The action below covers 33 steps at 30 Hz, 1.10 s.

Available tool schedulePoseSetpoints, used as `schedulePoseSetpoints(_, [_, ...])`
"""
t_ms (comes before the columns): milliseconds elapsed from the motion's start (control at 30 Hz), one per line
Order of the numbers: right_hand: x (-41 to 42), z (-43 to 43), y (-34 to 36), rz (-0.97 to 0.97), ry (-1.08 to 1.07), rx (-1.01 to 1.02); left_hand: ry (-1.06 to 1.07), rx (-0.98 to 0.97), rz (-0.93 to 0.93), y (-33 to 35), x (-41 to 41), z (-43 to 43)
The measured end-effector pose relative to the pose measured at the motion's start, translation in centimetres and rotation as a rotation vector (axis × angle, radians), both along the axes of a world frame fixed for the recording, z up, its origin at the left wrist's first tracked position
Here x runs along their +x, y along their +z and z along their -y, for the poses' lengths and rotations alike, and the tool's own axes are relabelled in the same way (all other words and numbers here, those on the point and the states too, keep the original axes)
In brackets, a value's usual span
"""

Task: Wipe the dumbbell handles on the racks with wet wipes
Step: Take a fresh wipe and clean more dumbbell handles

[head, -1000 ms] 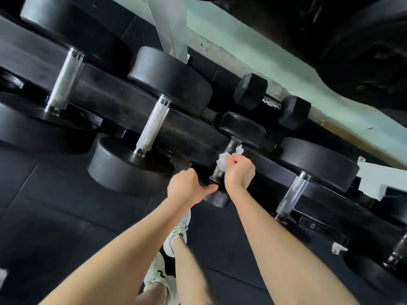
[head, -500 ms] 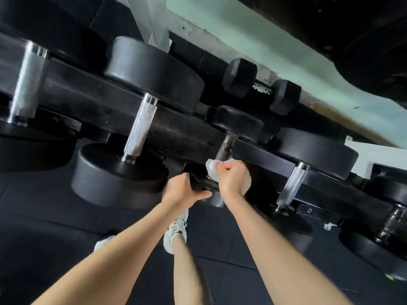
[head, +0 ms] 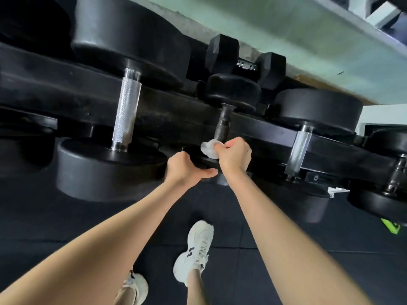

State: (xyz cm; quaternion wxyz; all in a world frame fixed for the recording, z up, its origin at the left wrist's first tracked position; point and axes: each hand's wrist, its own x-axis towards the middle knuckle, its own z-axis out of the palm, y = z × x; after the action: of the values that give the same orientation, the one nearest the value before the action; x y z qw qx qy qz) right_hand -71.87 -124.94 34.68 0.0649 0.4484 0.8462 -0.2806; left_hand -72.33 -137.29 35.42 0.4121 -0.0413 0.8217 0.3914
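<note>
Shoes (head: 198, 249) on the black floor (head: 55, 227) sit nearest me, and both forearms reach up from there to the rack (head: 176, 115).

My left grip (head: 185, 168) is curled round the rim of the near head of the small dumbbell (head: 233, 91), thumb stretched to the right, steadying it. Just beside it, my right grip (head: 233, 155) is closed into a fist, pinching the bunched wet wipe (head: 209, 147). The wipe touches the near end of that dumbbell's dark handle (head: 222, 126), and the length of the handle beyond it is bare.

I judge this one handle to be mid-wipe. The pass sits at its near end, so the far stretch toward the far head may need another stroke.

Left of it, the knurled silver handle (head: 126, 113) of a big dumbbell shows no wipe on it. The same goes for the handle to the right (head: 300, 150) and the one at the far-right edge (head: 398, 172). I cannot tell from sheen alone whether any of them is already done.

Farthest back, by the wall, a hex dumbbell (head: 244, 60) lies off the rack; whether it counts is unclear. Much of the row looks left to do.
</note>
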Motion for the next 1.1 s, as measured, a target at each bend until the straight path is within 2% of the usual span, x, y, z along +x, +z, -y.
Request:
schedulePoseSetpoints(133, [-0.5, -0.1, 1.0, -0.059, -0.157, -0.158, 0.100, 0.040, 0.021, -0.4, 0.9, -0.2])
schedulePoseSetpoints(267, [-1.3, -0.5, 1.3, -0.194, -0.257, -0.180, 0.148, 0.043, 0.018, -0.7, 1.1, -0.3])
schedulePoseSetpoints(333, [-0.4, -0.4, 1.1, -0.088, -0.199, -0.166, 0.152, 0.044, 0.032, -0.7, 1.1, -0.4])
schedulePoseSetpoints(433, [0.3, -0.6, 0.9, 0.137, -0.001, -0.104, 0.152, 0.029, 0.034, -0.4, 1.2, -0.5])
schedulePoseSetpoints(533, [-0.5, -0.9, 1.4, 0.240, 0.047, -0.132, 0.170, 0.024, 0.015, 0.0, 1.5, -0.8])
schedulePoseSetpoints(600, [-0.4, -1.1, 1.5, 0.198, 0.021, -0.178, 0.186, 0.009, -0.031, 0.3, 2.0, -1.1])
schedulePoseSetpoints(700, [-1.1, -1.7, 1.8, -0.018, -0.109, -0.287, 0.218, -0.034, -0.084, 0.3, 2.8, -1.4])
schedulePoseSetpoints(800, [-3.7, -2.6, 1.9, -0.169, -0.200, -0.308, 0.256, -0.041, -0.082, 0.1, 2.8, -1.4])
schedulePoseSetpoints(933, [-2.2, -1.9, 1.3, -0.119, -0.218, -0.368, 0.249, -0.024, -0.057, 0.2, 2.4, -1.5])
schedulePoseSetpoints(1033, [0.7, -1.3, 1.0, 0.006, -0.123, -0.380, 0.227, -0.022, -0.060, 0.2, 2.2, -1.4])
schedulePoseSetpoints(1100, [-0.2, -2.0, 0.8, 0.020, -0.106, -0.384, 0.225, -0.011, -0.069, 0.1, 2.2, -1.3])
